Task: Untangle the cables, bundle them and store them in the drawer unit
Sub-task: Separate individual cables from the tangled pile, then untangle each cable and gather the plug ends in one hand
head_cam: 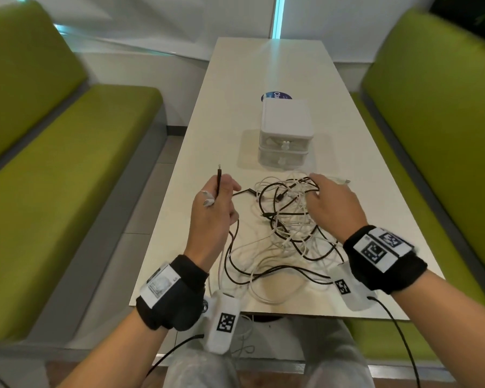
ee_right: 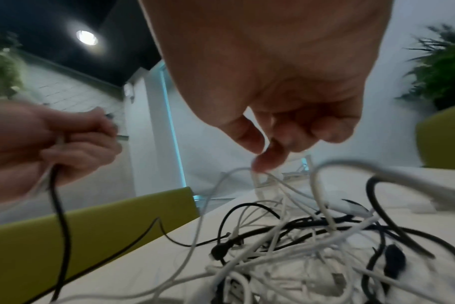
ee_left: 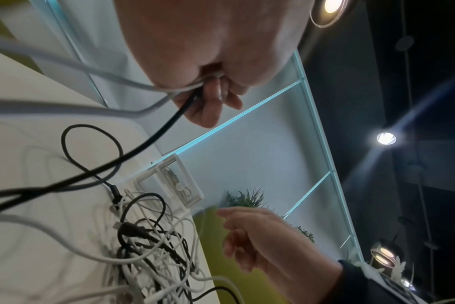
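A tangle of black and white cables (head_cam: 286, 228) lies on the white table (head_cam: 263, 65), in front of the white two-drawer unit (head_cam: 286, 130), whose drawers are closed. My left hand (head_cam: 221, 191) is raised at the left of the pile. It grips a black cable (head_cam: 218, 182) with its plug pointing up, together with white cable ends; the left wrist view shows its fingers (ee_left: 210, 102) curled round them. My right hand (head_cam: 314, 191) reaches down into the far side of the tangle. In the right wrist view its thumb and forefinger (ee_right: 262, 158) pinch a white cable loop (ee_right: 234, 170).
Green upholstered benches run along the left (head_cam: 67, 169) and right (head_cam: 437, 113) of the table. A blue round sticker (head_cam: 273, 96) shows behind the drawer unit. Some cable loops reach the near table edge (head_cam: 263, 301). Bare tabletop stretches beyond the unit.
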Action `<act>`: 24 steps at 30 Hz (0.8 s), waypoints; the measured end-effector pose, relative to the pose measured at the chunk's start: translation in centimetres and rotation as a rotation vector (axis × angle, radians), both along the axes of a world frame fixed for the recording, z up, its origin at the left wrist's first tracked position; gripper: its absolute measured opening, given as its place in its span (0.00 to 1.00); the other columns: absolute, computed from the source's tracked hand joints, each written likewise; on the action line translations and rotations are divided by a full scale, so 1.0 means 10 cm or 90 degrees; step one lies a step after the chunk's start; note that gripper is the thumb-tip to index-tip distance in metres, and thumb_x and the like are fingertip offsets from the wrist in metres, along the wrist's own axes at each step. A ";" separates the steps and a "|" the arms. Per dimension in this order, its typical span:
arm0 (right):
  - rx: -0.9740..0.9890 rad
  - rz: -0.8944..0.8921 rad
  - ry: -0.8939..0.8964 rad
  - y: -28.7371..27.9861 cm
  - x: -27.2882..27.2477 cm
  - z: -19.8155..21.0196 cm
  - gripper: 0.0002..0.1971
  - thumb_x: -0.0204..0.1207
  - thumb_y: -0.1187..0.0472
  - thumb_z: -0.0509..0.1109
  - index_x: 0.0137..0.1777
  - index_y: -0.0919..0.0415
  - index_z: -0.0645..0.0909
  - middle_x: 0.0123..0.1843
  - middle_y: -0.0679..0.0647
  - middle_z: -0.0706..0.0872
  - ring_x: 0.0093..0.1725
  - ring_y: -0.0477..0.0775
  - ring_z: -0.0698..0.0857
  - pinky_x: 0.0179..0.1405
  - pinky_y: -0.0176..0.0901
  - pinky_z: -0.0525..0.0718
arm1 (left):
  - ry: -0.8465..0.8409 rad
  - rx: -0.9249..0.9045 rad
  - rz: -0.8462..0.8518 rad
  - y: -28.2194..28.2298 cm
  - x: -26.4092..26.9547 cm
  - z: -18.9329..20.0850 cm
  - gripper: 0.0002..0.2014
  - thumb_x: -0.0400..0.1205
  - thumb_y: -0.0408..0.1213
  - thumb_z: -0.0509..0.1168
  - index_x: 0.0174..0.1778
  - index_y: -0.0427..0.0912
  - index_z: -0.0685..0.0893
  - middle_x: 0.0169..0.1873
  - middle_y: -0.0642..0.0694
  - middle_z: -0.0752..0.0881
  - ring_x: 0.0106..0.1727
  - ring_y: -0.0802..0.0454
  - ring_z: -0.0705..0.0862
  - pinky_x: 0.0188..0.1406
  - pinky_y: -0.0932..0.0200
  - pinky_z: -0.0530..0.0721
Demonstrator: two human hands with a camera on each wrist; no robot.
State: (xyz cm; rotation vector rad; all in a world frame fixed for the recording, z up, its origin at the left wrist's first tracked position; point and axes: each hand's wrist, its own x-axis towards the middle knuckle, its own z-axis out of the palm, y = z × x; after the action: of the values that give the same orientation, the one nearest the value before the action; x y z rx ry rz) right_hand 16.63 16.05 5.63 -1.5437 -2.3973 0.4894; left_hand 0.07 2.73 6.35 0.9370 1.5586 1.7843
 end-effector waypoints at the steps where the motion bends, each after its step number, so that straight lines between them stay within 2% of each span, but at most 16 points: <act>1: 0.002 0.024 0.040 -0.08 -0.02 0.02 0.21 0.79 0.59 0.60 0.72 0.53 0.77 0.45 0.55 0.89 0.45 0.55 0.86 0.45 0.44 0.80 | 0.007 0.002 -0.008 0.00 0.01 0.00 0.15 0.89 0.45 0.56 0.45 0.41 0.82 0.22 0.52 0.62 0.25 0.52 0.59 0.24 0.57 0.63; 2: -0.014 0.065 0.092 -0.17 -0.06 0.05 0.18 0.78 0.60 0.63 0.66 0.52 0.81 0.39 0.48 0.87 0.39 0.48 0.84 0.41 0.40 0.79 | 0.003 0.008 -0.017 -0.01 0.02 0.01 0.14 0.89 0.43 0.57 0.48 0.41 0.85 0.22 0.51 0.60 0.25 0.52 0.58 0.24 0.57 0.62; 3: -0.048 0.123 0.148 -0.28 -0.11 0.08 0.16 0.77 0.61 0.65 0.62 0.52 0.84 0.38 0.43 0.86 0.38 0.42 0.84 0.40 0.36 0.79 | -0.012 0.015 -0.030 -0.02 0.04 0.03 0.13 0.89 0.42 0.58 0.52 0.42 0.86 0.23 0.49 0.59 0.26 0.51 0.57 0.24 0.58 0.60; 5: -0.168 0.262 0.236 -0.51 -0.23 0.13 0.15 0.76 0.62 0.69 0.61 0.53 0.86 0.45 0.42 0.89 0.45 0.39 0.86 0.48 0.34 0.82 | -0.064 0.029 -0.057 -0.02 0.07 0.07 0.15 0.89 0.44 0.56 0.57 0.42 0.87 0.25 0.47 0.56 0.26 0.51 0.55 0.23 0.56 0.57; 7: -0.310 0.357 0.261 -0.69 -0.35 0.10 0.12 0.76 0.62 0.70 0.59 0.54 0.86 0.52 0.45 0.91 0.53 0.40 0.87 0.57 0.40 0.85 | -0.119 0.042 -0.079 -0.03 0.09 0.12 0.20 0.89 0.46 0.54 0.55 0.39 0.88 0.24 0.48 0.56 0.25 0.52 0.54 0.21 0.57 0.54; 8: -0.365 0.375 0.276 -0.75 -0.40 0.07 0.10 0.77 0.62 0.70 0.56 0.56 0.86 0.51 0.48 0.91 0.53 0.44 0.88 0.60 0.46 0.85 | -0.141 0.044 -0.092 -0.04 0.09 0.14 0.22 0.89 0.47 0.53 0.52 0.37 0.88 0.23 0.49 0.57 0.24 0.53 0.53 0.20 0.58 0.53; 10: -0.407 0.381 0.313 -0.80 -0.45 0.00 0.06 0.79 0.61 0.69 0.50 0.59 0.86 0.44 0.52 0.92 0.46 0.51 0.90 0.58 0.57 0.85 | -0.136 0.026 -0.119 -0.06 0.07 0.18 0.25 0.88 0.51 0.52 0.47 0.35 0.88 0.23 0.49 0.58 0.23 0.53 0.53 0.18 0.60 0.52; 13: -0.376 0.394 0.293 -0.74 -0.41 -0.08 0.12 0.80 0.52 0.69 0.43 0.59 0.87 0.36 0.55 0.89 0.38 0.60 0.88 0.48 0.58 0.86 | -0.023 -0.044 -0.138 -0.12 0.04 0.19 0.28 0.88 0.52 0.51 0.41 0.34 0.87 0.22 0.48 0.59 0.22 0.55 0.57 0.17 0.64 0.56; 15: -0.332 0.393 0.249 -0.69 -0.36 -0.14 0.16 0.79 0.45 0.68 0.37 0.55 0.85 0.29 0.56 0.84 0.41 0.66 0.86 0.40 0.55 0.82 | 0.082 -0.092 -0.146 -0.12 0.04 0.16 0.27 0.88 0.53 0.52 0.38 0.37 0.87 0.20 0.52 0.63 0.21 0.58 0.62 0.20 0.66 0.62; 16: -0.308 0.391 0.229 -0.66 -0.35 -0.16 0.18 0.78 0.43 0.68 0.34 0.55 0.84 0.27 0.56 0.82 0.45 0.66 0.85 0.40 0.55 0.81 | 0.147 -0.114 -0.145 -0.12 0.03 0.14 0.27 0.87 0.54 0.52 0.37 0.41 0.88 0.19 0.56 0.66 0.22 0.59 0.66 0.24 0.66 0.65; 17: -0.289 0.388 0.214 -0.63 -0.32 -0.18 0.19 0.78 0.42 0.68 0.32 0.55 0.82 0.26 0.56 0.81 0.46 0.64 0.86 0.40 0.54 0.81 | 0.214 -0.137 -0.145 -0.12 0.02 0.13 0.26 0.86 0.56 0.52 0.35 0.46 0.88 0.18 0.57 0.68 0.24 0.60 0.68 0.28 0.64 0.67; 18: -0.270 0.382 0.200 -0.58 -0.29 -0.20 0.20 0.77 0.43 0.69 0.30 0.55 0.80 0.25 0.55 0.80 0.41 0.58 0.86 0.37 0.52 0.79 | 0.273 -0.159 -0.142 -0.12 0.00 0.12 0.25 0.86 0.57 0.52 0.34 0.50 0.88 0.18 0.57 0.71 0.26 0.60 0.70 0.31 0.60 0.70; 20: -0.239 0.362 0.180 -0.46 -0.20 -0.24 0.22 0.77 0.43 0.70 0.27 0.55 0.76 0.23 0.48 0.73 0.27 0.46 0.76 0.31 0.45 0.72 | 0.354 -0.201 -0.121 -0.13 -0.09 0.15 0.24 0.85 0.58 0.52 0.34 0.52 0.87 0.20 0.60 0.76 0.30 0.61 0.74 0.37 0.56 0.74; 21: -0.229 0.351 0.175 -0.40 -0.15 -0.26 0.23 0.77 0.42 0.70 0.28 0.57 0.75 0.23 0.47 0.72 0.25 0.44 0.72 0.31 0.43 0.70 | 0.389 -0.223 -0.097 -0.14 -0.14 0.17 0.23 0.86 0.57 0.52 0.36 0.52 0.87 0.23 0.61 0.78 0.33 0.62 0.77 0.38 0.57 0.74; 24: -0.168 0.330 0.155 -0.27 -0.06 -0.31 0.21 0.77 0.44 0.70 0.29 0.55 0.72 0.24 0.46 0.72 0.26 0.44 0.71 0.31 0.43 0.70 | 0.540 -0.281 -0.061 -0.13 -0.27 0.15 0.21 0.89 0.50 0.52 0.43 0.47 0.88 0.36 0.55 0.84 0.43 0.51 0.82 0.40 0.57 0.75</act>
State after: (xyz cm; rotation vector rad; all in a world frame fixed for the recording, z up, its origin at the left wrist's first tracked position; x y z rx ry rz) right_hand 16.04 13.38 2.51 -0.8534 -2.5939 1.0646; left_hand -2.59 1.48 7.82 1.6003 2.2249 0.9115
